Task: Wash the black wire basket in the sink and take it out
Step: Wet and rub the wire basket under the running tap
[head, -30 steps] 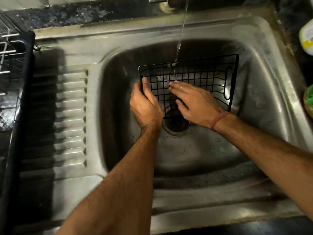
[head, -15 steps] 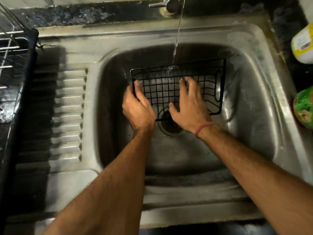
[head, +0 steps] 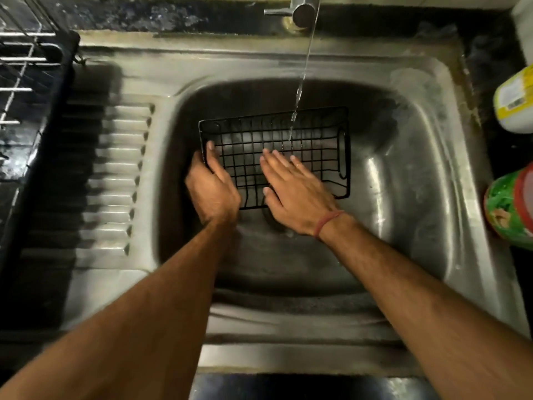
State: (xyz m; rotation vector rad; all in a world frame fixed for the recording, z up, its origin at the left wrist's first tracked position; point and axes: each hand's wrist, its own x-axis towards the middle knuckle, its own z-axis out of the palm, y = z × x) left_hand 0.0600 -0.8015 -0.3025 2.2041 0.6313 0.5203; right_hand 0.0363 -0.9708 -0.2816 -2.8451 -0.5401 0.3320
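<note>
In the sink point(head: 427, 157), our left hand point(head: 212, 187) grips the basket point(head: 317, 140), right hand point(head: 294, 187) flat on it, jars point(head: 510, 209) beside.

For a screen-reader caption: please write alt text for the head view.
A person's left hand grips the left edge of a black wire basket in a steel sink, while the right hand lies flat on its mesh. A thin stream from the tap falls onto it.

The drain point(head: 271, 217) sits mostly hidden under the right hand point(head: 297, 194); the tap point(head: 300, 8) and the far-right bottle point(head: 516, 102) run off the edges.
</note>
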